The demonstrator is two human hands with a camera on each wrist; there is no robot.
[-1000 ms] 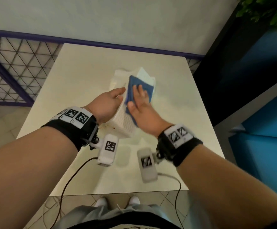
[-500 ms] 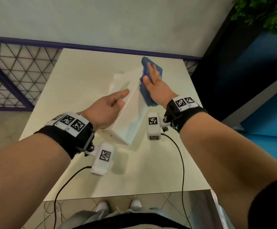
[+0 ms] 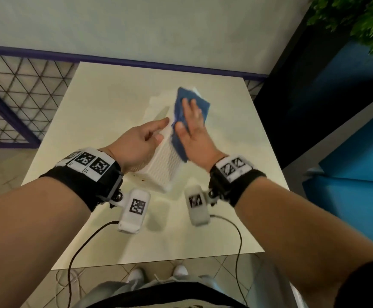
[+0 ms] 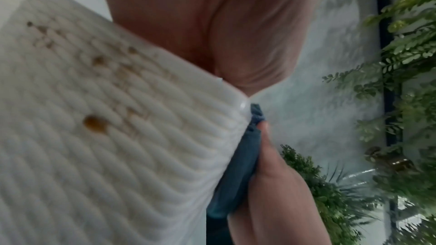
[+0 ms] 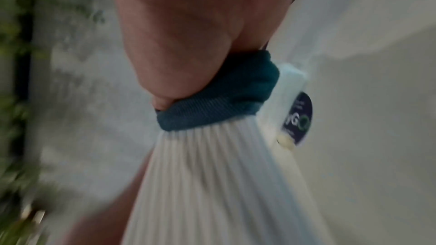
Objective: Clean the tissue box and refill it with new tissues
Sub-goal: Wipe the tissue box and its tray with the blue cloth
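Left hand [image 3: 141, 143], fingers extended, braces the stained white ribbed plastic tissue box [image 3: 165, 167]. Right hand [image 3: 192, 130], fingers flat, presses a folded blue cloth [image 3: 179, 147] against it.

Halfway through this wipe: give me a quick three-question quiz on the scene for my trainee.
1. True or false: the right hand presses a blue cloth flat against the white tissue box.
2. Multiple choice: in the left wrist view, the brown stains lie on A) the cloth, B) the box's ribbed face, C) the wall.
3. Short answer: which hand steadies the box without a cloth?

Key: 1 true; 2 B; 3 the left hand.
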